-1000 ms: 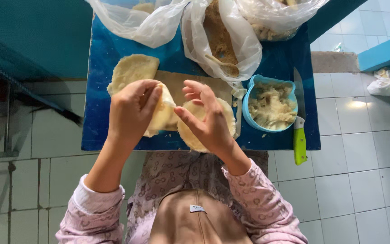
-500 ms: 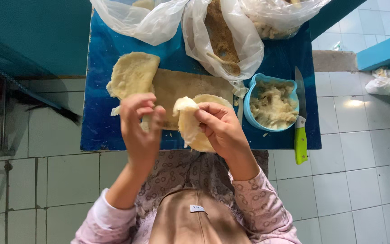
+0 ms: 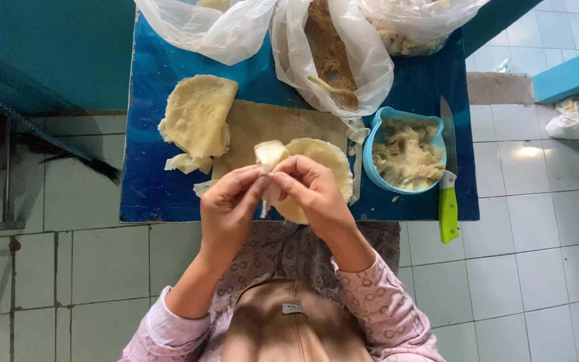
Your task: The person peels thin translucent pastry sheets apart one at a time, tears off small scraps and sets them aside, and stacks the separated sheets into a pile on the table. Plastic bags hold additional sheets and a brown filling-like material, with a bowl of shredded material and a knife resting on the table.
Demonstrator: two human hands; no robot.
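Both hands meet above the near edge of a blue table [image 3: 162,181]. My left hand [image 3: 229,208] and my right hand [image 3: 309,191] pinch a small folded piece of pale dough wrapper [image 3: 269,153] between the fingertips. Under the right hand lies a round dough sheet [image 3: 319,161] on a wooden board [image 3: 263,124]. A stack of dough sheets [image 3: 199,114] sits to the left of the board. To the right stands a blue bowl [image 3: 372,157] holding pale mashed filling [image 3: 407,154].
A knife with a green handle [image 3: 448,208] lies at the table's right edge. Plastic bags [image 3: 216,27] crowd the far side; one holds brown crumbs and a spoon [image 3: 333,90]. White tiled floor surrounds the table, with a crumpled white bag [image 3: 577,121] at right.
The hands came together from apart. The left hand moved right and down, and the dough piece went from a spread sheet to a small folded packet pinched by both hands.
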